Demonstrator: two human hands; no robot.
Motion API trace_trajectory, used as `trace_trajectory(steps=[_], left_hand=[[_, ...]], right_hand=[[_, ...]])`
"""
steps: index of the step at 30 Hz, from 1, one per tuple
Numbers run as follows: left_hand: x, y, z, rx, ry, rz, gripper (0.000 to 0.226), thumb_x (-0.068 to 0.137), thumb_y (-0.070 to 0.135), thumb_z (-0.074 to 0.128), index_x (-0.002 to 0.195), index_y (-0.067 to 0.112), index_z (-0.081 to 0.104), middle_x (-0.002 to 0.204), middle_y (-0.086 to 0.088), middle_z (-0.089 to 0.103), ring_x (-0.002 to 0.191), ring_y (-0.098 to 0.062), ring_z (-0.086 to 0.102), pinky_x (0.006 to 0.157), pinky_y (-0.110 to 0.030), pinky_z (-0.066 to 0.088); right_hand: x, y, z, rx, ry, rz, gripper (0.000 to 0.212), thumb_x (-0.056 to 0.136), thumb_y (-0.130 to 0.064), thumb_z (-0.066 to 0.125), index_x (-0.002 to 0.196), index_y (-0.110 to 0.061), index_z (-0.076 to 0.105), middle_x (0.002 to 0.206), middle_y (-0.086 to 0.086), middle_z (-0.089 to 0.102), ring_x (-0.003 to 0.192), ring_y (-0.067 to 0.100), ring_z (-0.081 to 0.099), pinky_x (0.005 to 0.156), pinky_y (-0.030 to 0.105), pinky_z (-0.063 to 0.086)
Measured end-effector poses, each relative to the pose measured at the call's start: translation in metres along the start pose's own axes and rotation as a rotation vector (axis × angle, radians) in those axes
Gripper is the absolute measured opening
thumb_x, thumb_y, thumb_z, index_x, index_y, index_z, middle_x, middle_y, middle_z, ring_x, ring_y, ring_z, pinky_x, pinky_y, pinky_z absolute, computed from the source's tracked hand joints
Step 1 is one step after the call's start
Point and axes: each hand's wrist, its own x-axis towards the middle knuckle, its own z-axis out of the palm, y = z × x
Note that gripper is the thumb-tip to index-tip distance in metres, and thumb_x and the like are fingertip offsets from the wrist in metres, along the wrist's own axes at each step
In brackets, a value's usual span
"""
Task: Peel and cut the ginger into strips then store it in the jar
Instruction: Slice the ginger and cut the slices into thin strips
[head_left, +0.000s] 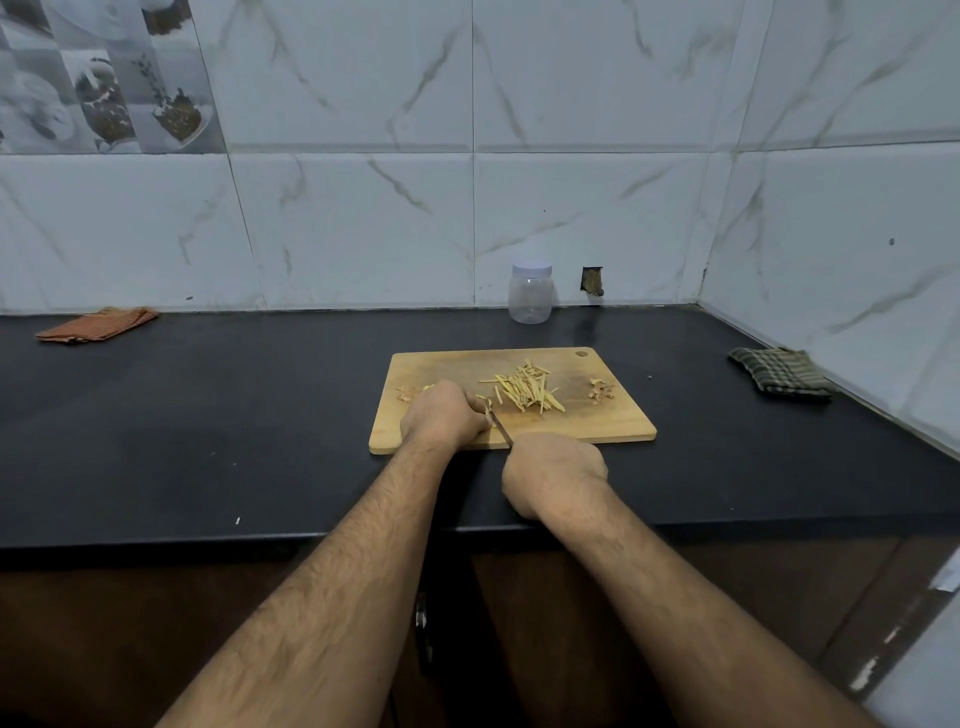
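Nearest us, our right hand (553, 475) grips the knife (501, 428) at the near edge of the wooden cutting board (597, 423), while our left hand (441, 415) curls over a small piece of ginger (487, 405) on the board, touching the blade. Cut ginger strips (524, 392) lie piled mid-board, peel scraps (601, 391) near its right end. Behind the board, by the wall, the lidded clear jar (530, 292) stands on the black tabletop (208, 415).

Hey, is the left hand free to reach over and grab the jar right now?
Probably not yet. The left hand is holding down a ginger piece beside the knife that the right hand grips. The lidded jar stands behind the cutting board, with nothing blocking the way.
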Motion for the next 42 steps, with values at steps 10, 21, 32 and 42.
trace_trajectory(steps=[10,21,32,42], left_hand=[[-0.003,0.001,0.000,-0.008,0.005,-0.009,0.024,0.087,0.036,0.074,0.111,0.035,0.075,0.113,0.009,0.071,0.107,-0.015,0.061,0.077,-0.026,0.044],[-0.001,-0.003,0.002,-0.016,0.015,-0.001,0.027,0.086,0.038,0.075,0.113,0.034,0.074,0.117,0.008,0.070,0.110,-0.016,0.062,0.080,-0.027,0.046],[-0.002,-0.002,0.000,0.012,0.002,0.019,0.019,0.087,0.036,0.073,0.106,0.036,0.076,0.109,0.008,0.072,0.103,-0.016,0.063,0.075,-0.026,0.046],[-0.004,0.000,-0.001,0.015,0.006,0.016,0.020,0.088,0.036,0.072,0.108,0.036,0.075,0.110,0.008,0.072,0.103,-0.015,0.062,0.074,-0.026,0.044]], right_hand=[[-0.008,0.009,0.006,0.012,0.034,0.024,0.026,0.103,-0.028,0.045,0.116,-0.016,0.064,0.116,0.004,0.065,0.100,0.023,0.061,0.071,0.034,0.041],[0.008,0.001,-0.002,0.092,0.084,0.015,0.028,0.101,-0.025,0.045,0.119,-0.015,0.064,0.121,0.005,0.064,0.106,0.024,0.061,0.075,0.033,0.043],[0.012,-0.004,-0.002,0.095,0.082,-0.017,0.026,0.101,-0.024,0.047,0.117,-0.014,0.064,0.119,0.005,0.065,0.105,0.023,0.061,0.078,0.034,0.046],[0.011,-0.006,-0.001,0.079,0.087,-0.009,0.026,0.101,-0.024,0.048,0.117,-0.014,0.065,0.116,0.005,0.065,0.093,0.021,0.057,0.074,0.033,0.045]])
